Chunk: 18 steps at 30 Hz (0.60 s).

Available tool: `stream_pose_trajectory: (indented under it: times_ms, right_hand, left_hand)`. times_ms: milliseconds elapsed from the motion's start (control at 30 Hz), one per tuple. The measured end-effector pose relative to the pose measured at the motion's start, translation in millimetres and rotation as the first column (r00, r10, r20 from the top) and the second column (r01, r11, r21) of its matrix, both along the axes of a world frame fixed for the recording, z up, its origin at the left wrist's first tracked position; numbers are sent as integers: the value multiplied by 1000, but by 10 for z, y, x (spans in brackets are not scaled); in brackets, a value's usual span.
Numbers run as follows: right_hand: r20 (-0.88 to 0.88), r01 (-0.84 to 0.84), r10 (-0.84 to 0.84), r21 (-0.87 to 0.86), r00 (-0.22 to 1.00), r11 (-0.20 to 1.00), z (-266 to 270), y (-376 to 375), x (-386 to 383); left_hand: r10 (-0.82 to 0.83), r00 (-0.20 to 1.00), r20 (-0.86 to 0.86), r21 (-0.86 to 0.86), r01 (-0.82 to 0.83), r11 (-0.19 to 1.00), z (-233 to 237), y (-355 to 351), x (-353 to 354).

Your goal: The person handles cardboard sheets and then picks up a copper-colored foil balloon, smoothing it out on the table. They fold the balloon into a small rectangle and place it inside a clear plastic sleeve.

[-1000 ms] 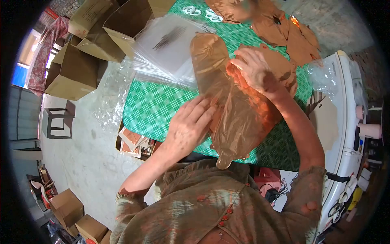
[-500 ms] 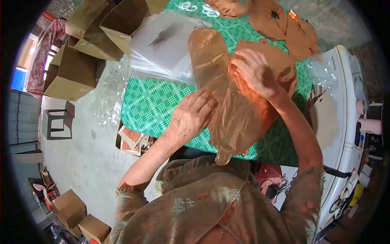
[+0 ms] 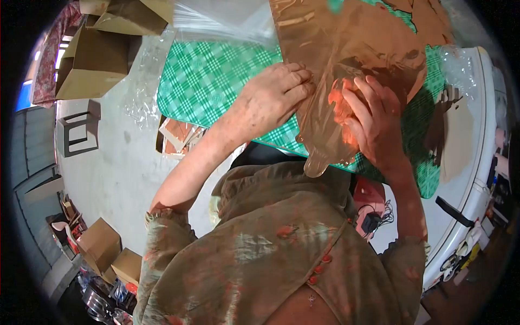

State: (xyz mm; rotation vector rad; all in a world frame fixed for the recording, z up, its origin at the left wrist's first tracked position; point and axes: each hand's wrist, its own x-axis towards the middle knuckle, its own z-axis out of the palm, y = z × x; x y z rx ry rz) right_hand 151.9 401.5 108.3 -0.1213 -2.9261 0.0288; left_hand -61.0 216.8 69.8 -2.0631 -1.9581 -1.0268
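A flat, copper-brown foil balloon point(image 3: 317, 122) lies creased across the green checked tablecloth point(image 3: 211, 81), its rounded neck tab hanging over the near edge. At the foil's left border rests my left hand point(image 3: 279, 95), fingers curled together over the edge with the thumb hidden. My right hand point(image 3: 376, 116) is on the right part of the foil, its fingers bent and apart, fingertips on or just above the surface. Bright orange light shows on the foil beside those fingertips. Further up, more copper-brown foil point(image 3: 430, 21) lies spread out.
Clear plastic sleeves point(image 3: 225, 21) are stacked at the table's far left. Open cardboard boxes point(image 3: 97, 59) and a grey stool point(image 3: 78, 132) stand on the left. A white appliance point(image 3: 466, 146) borders the table's right side, with clear plastic point(image 3: 460, 67) beside it.
My right hand has come down the foil towards me, and its fingers are now more bent. My left hand stays at the left edge. The camera view has shifted nearer my body.
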Motion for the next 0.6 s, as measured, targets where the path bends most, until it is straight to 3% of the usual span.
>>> stream_pose_trajectory:
  times_ms: [600]
  right_hand:
    - [50, 21, -14, -128, 999, 992, -50, -288, 218]
  left_hand:
    - [-33, 999, 26, -49, 34, 998, 42, -15, -31]
